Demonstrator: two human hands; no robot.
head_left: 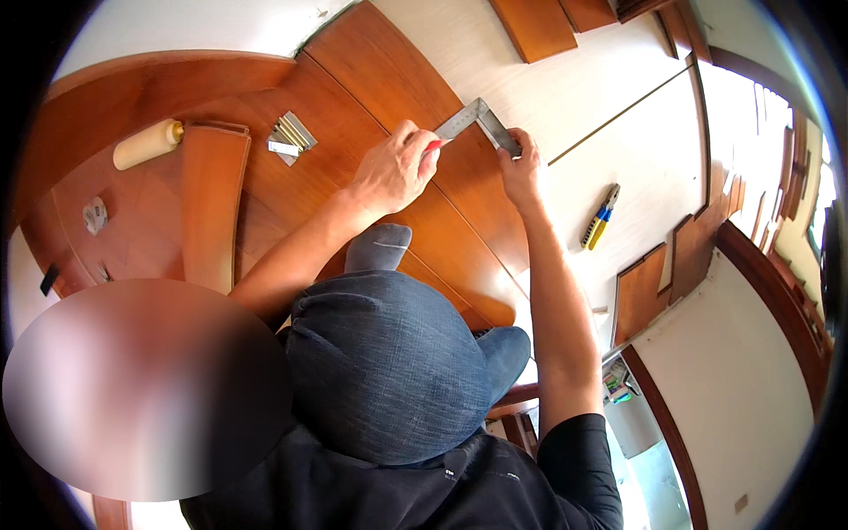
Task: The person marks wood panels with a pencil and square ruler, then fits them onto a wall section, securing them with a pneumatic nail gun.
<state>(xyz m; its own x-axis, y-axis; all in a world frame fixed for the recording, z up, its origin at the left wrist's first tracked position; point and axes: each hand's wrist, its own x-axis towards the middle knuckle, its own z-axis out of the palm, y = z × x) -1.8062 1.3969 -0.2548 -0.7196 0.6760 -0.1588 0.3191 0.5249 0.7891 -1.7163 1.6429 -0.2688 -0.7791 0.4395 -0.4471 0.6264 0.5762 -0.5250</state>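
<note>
A metal try square (478,108) lies across the edge of the reddish-brown floor planks (459,172), its corner pointing away from me. My right hand (523,166) grips the thicker arm of the square. At the end of its thin blade, my left hand (395,172) pinches a small red thing (433,145), mostly hidden by the fingers; its exact kind cannot be made out. My jeans-covered leg is bent between my forearms, over the planks.
Pliers (601,216) with yellow and blue handles lie on the pale floor to the right. A cream roll (147,145), stacked planks (215,199) and a small pack of thin strips (291,138) are at left. Loose boards (533,26) lie at the far side, more boards (639,291) at right.
</note>
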